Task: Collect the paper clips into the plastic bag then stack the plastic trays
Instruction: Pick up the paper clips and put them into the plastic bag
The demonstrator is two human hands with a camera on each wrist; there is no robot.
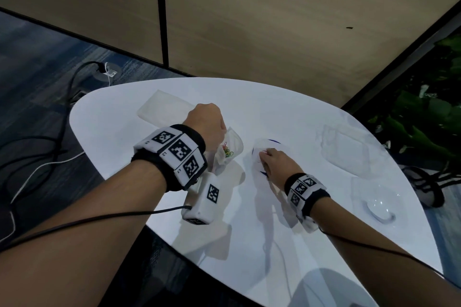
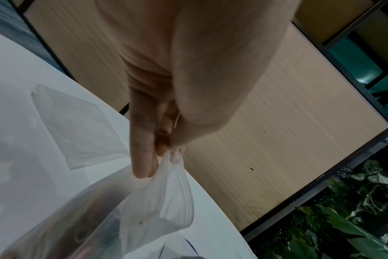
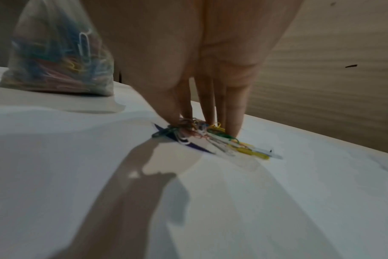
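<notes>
My left hand (image 1: 207,122) is raised over the table's middle and pinches the top of a clear plastic bag (image 1: 229,149) between thumb and fingers (image 2: 144,168). The bag (image 2: 157,210) hangs with coloured paper clips (image 1: 227,152) at its bottom, which rests on the table (image 3: 58,57). To its right, my right hand (image 1: 265,157) reaches down into a shallow clear tray with a dark blue edge (image 1: 274,141). Its thumb and fingertips (image 3: 234,129) close round a small heap of coloured paper clips (image 3: 213,138).
A frosted plastic tray (image 1: 162,109) lies at the far left of the white table (image 1: 287,244), also in the left wrist view (image 2: 78,126). Two clear trays (image 1: 346,149) (image 1: 379,202) lie at the right. Plants (image 1: 429,112) stand beyond the right edge, cables (image 1: 50,162) on the floor.
</notes>
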